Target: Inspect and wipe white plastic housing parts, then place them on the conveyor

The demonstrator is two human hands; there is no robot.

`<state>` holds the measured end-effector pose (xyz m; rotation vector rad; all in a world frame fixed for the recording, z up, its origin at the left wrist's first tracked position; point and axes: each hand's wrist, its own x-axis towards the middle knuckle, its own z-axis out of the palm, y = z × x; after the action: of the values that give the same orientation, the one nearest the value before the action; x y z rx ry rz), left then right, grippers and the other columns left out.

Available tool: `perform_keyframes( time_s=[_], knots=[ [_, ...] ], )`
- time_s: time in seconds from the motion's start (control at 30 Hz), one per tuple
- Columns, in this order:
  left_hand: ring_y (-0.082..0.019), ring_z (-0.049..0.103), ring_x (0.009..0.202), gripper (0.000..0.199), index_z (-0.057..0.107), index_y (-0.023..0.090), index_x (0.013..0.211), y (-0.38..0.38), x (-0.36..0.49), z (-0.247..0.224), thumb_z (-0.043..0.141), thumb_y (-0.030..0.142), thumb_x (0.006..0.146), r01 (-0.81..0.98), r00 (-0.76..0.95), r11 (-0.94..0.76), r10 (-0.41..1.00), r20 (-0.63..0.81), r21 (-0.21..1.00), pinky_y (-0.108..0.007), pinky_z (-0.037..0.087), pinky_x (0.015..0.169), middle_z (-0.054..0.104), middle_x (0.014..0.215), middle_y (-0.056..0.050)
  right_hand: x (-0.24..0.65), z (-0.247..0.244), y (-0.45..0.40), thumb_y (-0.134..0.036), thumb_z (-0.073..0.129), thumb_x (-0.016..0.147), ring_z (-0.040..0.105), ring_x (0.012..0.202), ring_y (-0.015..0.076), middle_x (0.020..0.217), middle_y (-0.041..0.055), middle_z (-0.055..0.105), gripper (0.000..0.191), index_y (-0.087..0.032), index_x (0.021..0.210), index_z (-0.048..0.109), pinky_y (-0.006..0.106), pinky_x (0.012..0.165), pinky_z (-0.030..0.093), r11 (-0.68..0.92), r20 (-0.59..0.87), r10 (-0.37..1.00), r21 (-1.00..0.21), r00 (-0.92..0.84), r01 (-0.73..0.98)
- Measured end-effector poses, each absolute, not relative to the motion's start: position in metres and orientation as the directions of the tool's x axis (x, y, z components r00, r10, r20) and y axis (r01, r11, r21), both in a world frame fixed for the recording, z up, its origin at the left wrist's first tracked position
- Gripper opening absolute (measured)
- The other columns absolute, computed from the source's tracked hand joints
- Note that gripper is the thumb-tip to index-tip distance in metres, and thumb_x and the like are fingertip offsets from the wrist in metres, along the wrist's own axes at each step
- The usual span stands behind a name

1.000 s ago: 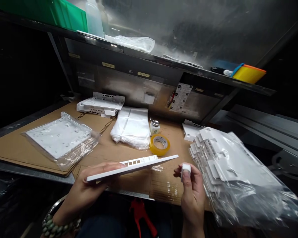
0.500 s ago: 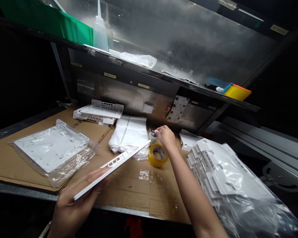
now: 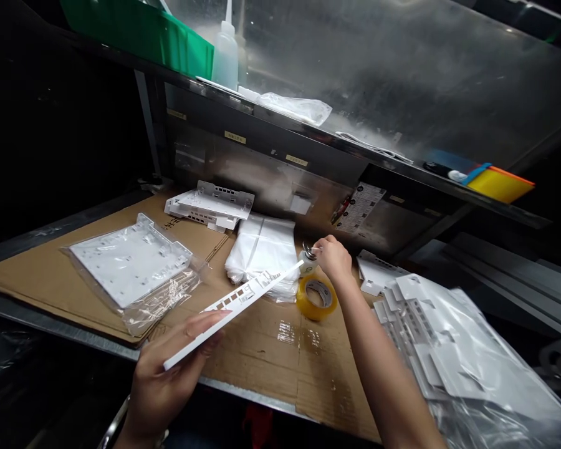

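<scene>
Left hand (image 3: 175,368) grips white panel (image 3: 243,298), long axis slanting toward bottle (image 3: 307,264); right hand (image 3: 333,257) is curled closed, contents unclear.

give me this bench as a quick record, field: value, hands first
left hand: left hand grips a white panel, tilted, far end raised
right hand: right hand reaches to the top of a small bottle; fingertips partly hidden
by the bottle: yellow tape roll, lying flat
center back: stack of clear bags
left side: bagged panel on cardboard
right side: pile of bagged panels
shelf: green bin, squeeze bottle
</scene>
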<state>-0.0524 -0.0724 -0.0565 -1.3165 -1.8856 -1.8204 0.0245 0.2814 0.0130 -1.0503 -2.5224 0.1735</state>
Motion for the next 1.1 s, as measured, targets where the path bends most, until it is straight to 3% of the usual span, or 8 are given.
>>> perform_keyframes(
  time_s=[0.17,0.23,0.33,0.6,0.73,0.83,0.97,1.1],
  knots=[
    [-0.023,0.072,0.115,0.052,0.067,0.034,0.134,-0.068,-0.049,-0.055,0.069,0.006,0.089,0.732,-0.532,-0.175,0.458,0.712,0.659,-0.030,0.057,0.098,0.075,0.128,0.000,0.061,0.033,0.183,-0.038,0.051,0.102,0.064,0.100,0.0194,0.111,0.0057,0.068,0.023,-0.023,0.106,0.068,0.030,0.084,0.049,0.767,0.503,0.640,-0.460,-0.580,0.448],
    [-0.022,0.071,0.117,0.054,0.066,0.033,0.135,-0.065,-0.045,-0.053,0.068,0.004,0.089,0.751,-0.500,-0.181,0.473,0.725,0.635,-0.030,0.057,0.099,0.075,0.129,0.000,0.077,0.033,0.130,-0.036,0.062,0.098,0.065,0.092,0.0195,0.100,0.0038,0.069,0.014,-0.025,0.097,0.069,0.031,0.080,0.051,0.757,0.558,0.576,-0.640,-0.597,0.132],
    [-0.019,0.072,0.115,0.054,0.066,0.032,0.135,-0.061,-0.038,-0.051,0.063,0.001,0.091,0.787,-0.428,-0.210,0.492,0.758,0.581,-0.027,0.055,0.101,0.076,0.126,0.001,0.090,0.025,0.078,-0.026,0.069,0.092,0.065,0.090,0.0204,0.100,0.0038,0.068,0.011,-0.028,0.103,0.071,0.033,0.077,0.054,0.710,0.544,0.504,-0.703,-0.671,-0.037],
    [-0.021,0.071,0.117,0.056,0.065,0.018,0.136,-0.057,-0.034,-0.057,0.059,-0.008,0.087,0.879,-0.258,-0.243,0.479,0.839,0.409,-0.032,0.053,0.107,0.077,0.121,-0.006,0.096,0.012,0.067,-0.012,0.063,0.092,0.065,0.087,0.0184,0.095,0.0064,0.065,0.014,-0.020,0.101,0.071,0.031,0.076,0.056,0.766,0.650,0.527,-0.643,-0.547,-0.027],
    [-0.020,0.069,0.120,0.053,0.065,0.018,0.137,-0.058,-0.033,-0.057,0.056,-0.004,0.089,0.849,-0.261,-0.290,0.496,0.828,0.441,-0.030,0.052,0.109,0.076,0.125,-0.006,0.101,0.012,0.060,-0.012,0.065,0.090,0.065,0.087,0.0173,0.096,0.0064,0.066,0.017,-0.019,0.104,0.071,0.029,0.075,0.056,0.779,0.675,0.437,-0.614,-0.595,-0.124],
    [-0.022,0.073,0.112,0.053,0.069,0.019,0.130,-0.059,-0.031,-0.062,0.065,-0.006,0.084,0.852,-0.296,-0.273,0.451,0.842,0.446,-0.032,0.057,0.103,0.078,0.121,-0.005,0.103,0.012,0.092,-0.015,0.066,0.092,0.065,0.087,0.0156,0.096,0.0057,0.065,0.011,-0.020,0.099,0.073,0.024,0.068,0.055,0.735,0.648,0.572,-0.677,-0.503,-0.036],
    [-0.021,0.074,0.108,0.049,0.071,0.020,0.126,-0.061,-0.028,-0.066,0.068,-0.003,0.084,0.836,-0.307,-0.278,0.478,0.823,0.474,-0.033,0.058,0.102,0.078,0.119,-0.003,0.106,0.015,0.132,-0.018,0.068,0.093,0.064,0.088,0.0154,0.094,0.0047,0.065,0.006,-0.019,0.093,0.074,0.026,0.076,0.055,0.736,0.673,0.656,-0.670,-0.342,0.096],
    [-0.019,0.072,0.114,0.055,0.068,0.025,0.133,-0.058,-0.029,-0.061,0.067,-0.002,0.085,0.832,-0.307,-0.276,0.492,0.815,0.481,-0.031,0.054,0.107,0.077,0.123,0.000,0.107,0.015,0.097,-0.014,0.064,0.093,0.064,0.087,0.0164,0.095,0.0059,0.064,0.011,-0.018,0.098,0.073,0.027,0.072,0.056,0.756,0.654,0.579,-0.654,-0.487,0.020]
  ],
)
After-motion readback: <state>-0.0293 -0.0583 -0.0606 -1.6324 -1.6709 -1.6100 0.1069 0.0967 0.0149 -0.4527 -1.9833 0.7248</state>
